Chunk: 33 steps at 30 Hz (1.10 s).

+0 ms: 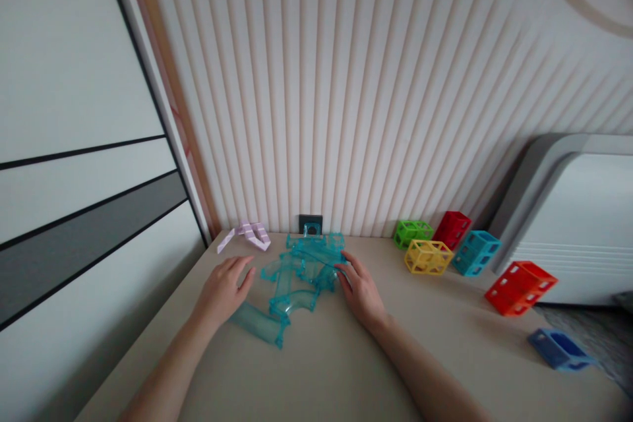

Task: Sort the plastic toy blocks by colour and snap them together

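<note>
A loose pile of clear teal plastic track pieces (287, 280) lies on the tabletop between my hands. My left hand (225, 290) is at the pile's left side, fingers apart and holding nothing. Partly behind that hand is a teal trough-shaped track piece (260, 324), nearest to me; whether the hand touches it I cannot tell. At the right edge of the pile, my right hand (360, 287) has its fingers stretched out, with the fingertips at the teal pieces. No piece is gripped in it.
A folded lilac striped strip (254, 234) lies at the back left. Against the ribbed wall is a wall socket (310, 224). To the right stand green (411, 232), yellow (428, 257), dark red (452, 229), teal (475, 252), orange-red (521, 288) and blue (560, 349) frame blocks.
</note>
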Available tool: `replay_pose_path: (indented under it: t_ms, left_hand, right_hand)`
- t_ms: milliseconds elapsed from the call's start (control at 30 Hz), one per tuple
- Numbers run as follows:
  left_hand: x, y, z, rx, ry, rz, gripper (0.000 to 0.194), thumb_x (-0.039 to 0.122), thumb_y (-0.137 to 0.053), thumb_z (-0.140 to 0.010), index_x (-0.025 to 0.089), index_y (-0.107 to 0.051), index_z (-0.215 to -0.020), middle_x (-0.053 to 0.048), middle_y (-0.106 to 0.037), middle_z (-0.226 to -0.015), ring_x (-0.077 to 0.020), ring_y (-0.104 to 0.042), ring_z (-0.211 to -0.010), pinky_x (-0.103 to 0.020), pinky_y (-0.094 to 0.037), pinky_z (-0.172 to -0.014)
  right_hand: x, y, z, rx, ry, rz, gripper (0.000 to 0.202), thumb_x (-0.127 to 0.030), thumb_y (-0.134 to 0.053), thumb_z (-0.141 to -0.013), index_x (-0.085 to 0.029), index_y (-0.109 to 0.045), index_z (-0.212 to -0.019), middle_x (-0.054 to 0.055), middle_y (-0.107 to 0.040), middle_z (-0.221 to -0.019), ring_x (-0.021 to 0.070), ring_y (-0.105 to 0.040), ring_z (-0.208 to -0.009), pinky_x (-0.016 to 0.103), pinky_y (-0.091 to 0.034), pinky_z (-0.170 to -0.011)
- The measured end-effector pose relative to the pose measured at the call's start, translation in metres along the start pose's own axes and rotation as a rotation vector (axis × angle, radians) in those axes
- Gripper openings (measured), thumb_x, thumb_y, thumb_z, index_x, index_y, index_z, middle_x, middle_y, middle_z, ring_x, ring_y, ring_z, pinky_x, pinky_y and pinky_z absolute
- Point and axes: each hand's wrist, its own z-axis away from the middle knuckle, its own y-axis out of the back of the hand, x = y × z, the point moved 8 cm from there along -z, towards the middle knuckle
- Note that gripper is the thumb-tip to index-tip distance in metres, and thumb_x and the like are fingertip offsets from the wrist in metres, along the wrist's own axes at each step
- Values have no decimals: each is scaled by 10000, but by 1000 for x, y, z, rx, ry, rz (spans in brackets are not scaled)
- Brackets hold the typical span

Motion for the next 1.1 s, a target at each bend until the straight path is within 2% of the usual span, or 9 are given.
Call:
replay_pose_path:
  t_ms: [133,267,500,767,967,1100]
  left_hand:
    - [-14,-12,3,-59,42,28,287,349,-479,-962,184,-640,-1132,-110,-736,-1088,-272,-702,-1009,-414,-559,-902]
    - [-16,-20,4,-110,87,72,272,335,-476,-951,196,-661,-1092,-94,-748,-1054,-264,-714,-983,-412,-568,-894]
    - [3,-35,9,-208,94,163,294,348,-511,-945,205,-661,-1153,-95,-734,-1135,-254,-692,-1056,-422,-549,-957]
    - [27,-33,9,-270,34,189,336,302,-519,-945,238,-632,-1254,-88,-705,-1238,-256,-660,-1143,-438,-515,-1024]
    - [29,-35,11,-286,61,213,368,262,-522,-933,248,-618,-1288,-76,-691,-1270,-241,-651,-1162,-416,-501,-1043]
    - [25,-39,13,-287,80,193,332,299,-512,-946,232,-643,-1244,-84,-692,-1252,-247,-654,-1149,-416,-506,-1030]
  right_hand:
    - [5,3,0,46,-42,-69,263,-285,-466,-1012,-212,-696,-1116,142,-605,-1365,279,-615,-1226,459,-511,-1044]
    - [11,7,0,92,-101,-159,270,-309,-442,-1012,-214,-673,-1114,135,-617,-1354,257,-635,-1202,431,-518,-1028]
    - [27,5,-1,110,-284,-269,306,-384,-419,-986,-207,-627,-1123,126,-687,-1259,256,-669,-1137,410,-532,-974]
    - [33,6,0,111,-386,-321,364,-468,-396,-980,-214,-612,-1125,104,-750,-1093,254,-715,-983,369,-551,-844]
    - [43,3,4,114,-452,-333,413,-521,-345,-997,-219,-598,-1120,87,-750,-985,242,-717,-894,347,-537,-800]
    - [50,-1,6,117,-484,-344,434,-550,-319,-996,-222,-591,-1076,91,-747,-945,252,-722,-892,353,-534,-788]
